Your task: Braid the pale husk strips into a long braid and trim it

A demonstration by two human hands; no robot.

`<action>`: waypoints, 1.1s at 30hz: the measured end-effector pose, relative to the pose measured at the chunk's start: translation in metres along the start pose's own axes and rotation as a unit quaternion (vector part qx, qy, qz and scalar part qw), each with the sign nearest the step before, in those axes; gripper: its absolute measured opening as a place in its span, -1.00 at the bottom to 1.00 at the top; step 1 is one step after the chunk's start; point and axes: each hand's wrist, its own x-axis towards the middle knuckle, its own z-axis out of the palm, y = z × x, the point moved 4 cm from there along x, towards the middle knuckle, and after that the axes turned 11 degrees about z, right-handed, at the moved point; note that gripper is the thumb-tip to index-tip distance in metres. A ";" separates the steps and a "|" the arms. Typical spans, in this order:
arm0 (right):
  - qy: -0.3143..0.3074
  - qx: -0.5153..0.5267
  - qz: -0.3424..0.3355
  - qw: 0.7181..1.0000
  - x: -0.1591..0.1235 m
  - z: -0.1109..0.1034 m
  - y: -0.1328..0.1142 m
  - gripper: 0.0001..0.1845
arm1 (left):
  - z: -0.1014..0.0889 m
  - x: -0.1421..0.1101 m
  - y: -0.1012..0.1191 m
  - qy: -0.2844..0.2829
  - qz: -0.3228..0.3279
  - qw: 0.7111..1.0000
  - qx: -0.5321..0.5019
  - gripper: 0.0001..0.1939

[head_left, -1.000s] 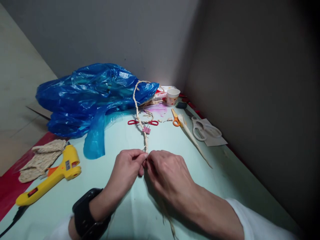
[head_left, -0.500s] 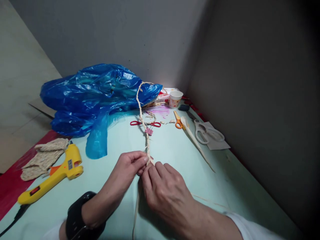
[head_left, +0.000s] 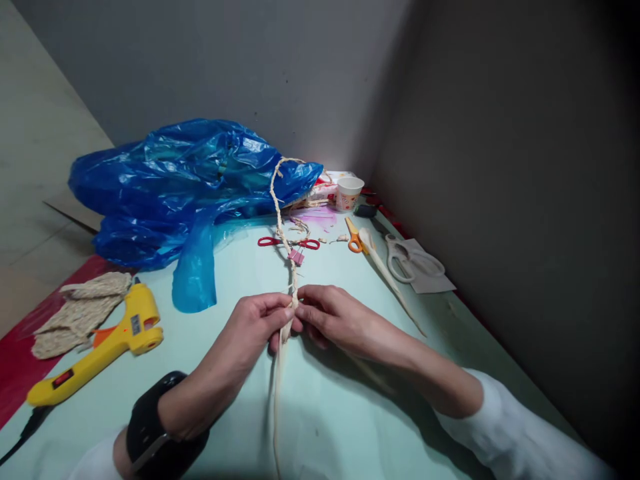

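Right hand [head_left: 343, 319] shifted forward, pinching braid [head_left: 294, 275] with left hand [head_left: 254, 324]; blue bag [head_left: 175, 173], cup [head_left: 349, 199]: contents unclear.

We see glare streak the blue bag [head_left: 200, 173] and soft shadows cross the counter [head_left: 330, 413], while the right wall [head_left: 500, 167] fades to black.

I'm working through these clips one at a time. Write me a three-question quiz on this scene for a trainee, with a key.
1. Multiple choice: what colour is the clip by the cord?
A. Green
B. Pink
C. Black

2. True or false: the fingers of the left hand and the right hand are both at the cord.

3. Fill in: the glue gun lies to the ____ of the left hand.

Key: 1. B; 2. True; 3. left
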 end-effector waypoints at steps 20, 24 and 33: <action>0.078 0.102 0.024 0.991 0.005 0.007 0.013 -0.67 | -0.003 -0.009 0.012 0.010 0.091 0.941 0.327 -0.96; 0.129 0.033 0.014 0.991 0.002 0.005 0.011 -0.65 | -0.004 -0.010 0.018 0.000 0.099 0.909 0.404 -0.80; 0.085 0.153 -0.004 0.985 -0.002 0.007 0.009 -0.66 | 0.014 -0.019 0.006 0.000 0.051 0.934 0.353 -0.71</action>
